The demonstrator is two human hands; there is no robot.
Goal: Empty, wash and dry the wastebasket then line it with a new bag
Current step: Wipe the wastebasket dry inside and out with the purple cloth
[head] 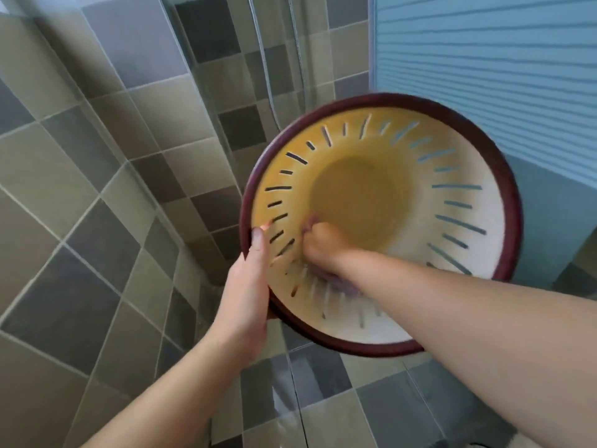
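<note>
Gripping the dark rim, the left hand (pixel 247 286) holds the slotted wastebasket (pixel 452 202) tilted before tiled walls; the right hand (pixel 323 244), fisted inside, clutches something purple, blurred beyond telling.

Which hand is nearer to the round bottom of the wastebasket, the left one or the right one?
The right. The right hand reaches inside the wastebasket, fist at the edge of the bottom, on something purplish and blurred. The left hand grips the dark red rim from outside, farther from the bottom.

Grey and beige tiled walls (pixel 106 130), shower hose (pixel 258 43), blue ribbed panel (pixel 484 76).
</note>
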